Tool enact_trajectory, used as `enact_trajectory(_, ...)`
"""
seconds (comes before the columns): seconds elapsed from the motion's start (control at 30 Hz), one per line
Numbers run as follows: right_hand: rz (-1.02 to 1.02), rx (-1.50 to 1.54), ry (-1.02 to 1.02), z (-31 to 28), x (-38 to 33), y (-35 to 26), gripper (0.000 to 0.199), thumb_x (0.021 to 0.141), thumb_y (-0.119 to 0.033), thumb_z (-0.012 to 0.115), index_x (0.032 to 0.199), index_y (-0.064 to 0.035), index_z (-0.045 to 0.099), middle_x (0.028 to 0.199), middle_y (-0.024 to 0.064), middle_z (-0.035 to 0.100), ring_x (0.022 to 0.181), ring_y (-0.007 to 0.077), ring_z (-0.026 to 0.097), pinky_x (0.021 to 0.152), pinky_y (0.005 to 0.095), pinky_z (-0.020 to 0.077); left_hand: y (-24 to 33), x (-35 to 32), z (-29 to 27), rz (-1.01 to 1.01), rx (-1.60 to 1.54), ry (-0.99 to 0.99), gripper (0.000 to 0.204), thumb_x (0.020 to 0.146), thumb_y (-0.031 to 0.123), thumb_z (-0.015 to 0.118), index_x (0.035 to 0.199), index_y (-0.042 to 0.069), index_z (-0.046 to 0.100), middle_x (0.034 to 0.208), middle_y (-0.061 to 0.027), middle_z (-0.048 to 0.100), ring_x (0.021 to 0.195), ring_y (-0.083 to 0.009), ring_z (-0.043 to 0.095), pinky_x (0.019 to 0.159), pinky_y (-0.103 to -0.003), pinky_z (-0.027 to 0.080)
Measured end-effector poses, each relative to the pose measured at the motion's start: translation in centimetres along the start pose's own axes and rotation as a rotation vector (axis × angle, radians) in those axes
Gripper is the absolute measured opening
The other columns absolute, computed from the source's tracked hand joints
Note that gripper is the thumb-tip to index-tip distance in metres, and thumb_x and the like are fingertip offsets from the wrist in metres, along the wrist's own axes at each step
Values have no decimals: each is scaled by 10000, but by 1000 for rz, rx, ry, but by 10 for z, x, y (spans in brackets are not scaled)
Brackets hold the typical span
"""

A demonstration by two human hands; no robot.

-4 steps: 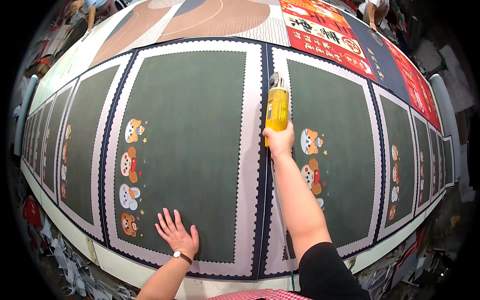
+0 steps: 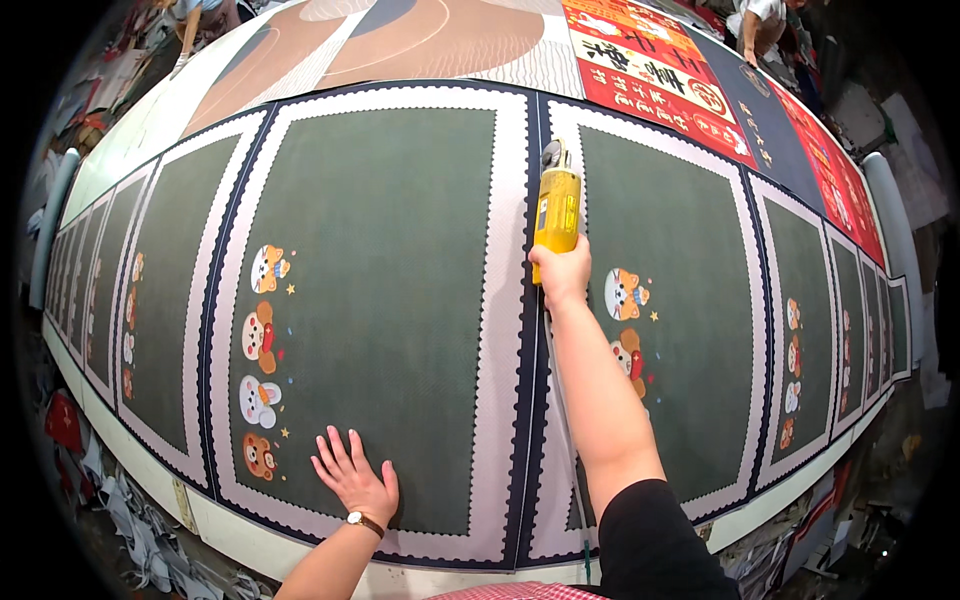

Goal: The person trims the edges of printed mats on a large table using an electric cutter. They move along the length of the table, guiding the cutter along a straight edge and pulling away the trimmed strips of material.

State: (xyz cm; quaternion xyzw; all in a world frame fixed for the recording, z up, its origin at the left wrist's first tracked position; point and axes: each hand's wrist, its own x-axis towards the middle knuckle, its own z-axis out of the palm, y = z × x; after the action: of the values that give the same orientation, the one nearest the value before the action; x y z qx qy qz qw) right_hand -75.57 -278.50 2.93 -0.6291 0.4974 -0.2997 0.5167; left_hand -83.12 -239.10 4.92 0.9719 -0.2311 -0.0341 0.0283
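My right hand [image 2: 564,270] is wrapped round the yellow body of an electric rotary cutter [image 2: 557,212]. Its round blade head points away from me, over the dark strip between two printed mats. A cord [image 2: 562,400] trails back from the cutter beside my right forearm. Flat on the green left mat [image 2: 380,250] lies my left hand [image 2: 358,480], fingers spread, holding nothing. That mat has a pale scalloped border and a column of cartoon animal heads [image 2: 259,402] near its left side. The matching right mat [image 2: 680,210] is partly covered by my right arm.
More mats of the same print run off to both sides. Beyond them lie a brown-and-grey patterned sheet [image 2: 440,45] and red printed mats [image 2: 650,80]. Two other people's arms [image 2: 187,35] [image 2: 750,35] reach in at the far edge. Fabric scraps [image 2: 135,530] heap below the table's left edge.
The cutter in my right hand has slid slightly farther away along the dark strip. My left hand stays at the same spot on the mat, while the whole view has shifted a little.
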Motion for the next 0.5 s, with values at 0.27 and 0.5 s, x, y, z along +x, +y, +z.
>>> enact_trajectory(0.27, 7, 78, -44, 30, 67, -14, 491, 545, -85, 710, 992, 8, 528, 902, 134, 630, 783, 250, 631, 718, 347, 511, 1, 2, -5, -1, -16, -49, 729, 708, 239, 565, 1336, -41, 322, 1464, -264, 179, 1361, -451, 111, 1085, -575, 61)
enact_trajectory(0.5, -40, 0, 20, 56, 108, -28, 510, 540, -98, 723, 1000, 19, 535, 903, 136, 633, 743, 248, 633, 683, 345, 519, 1, 4, -6, 10, -22, -78, 750, 682, 227, 572, 1327, -53, 311, 1451, -285, 185, 1353, -472, 113, 1076, -591, 59)
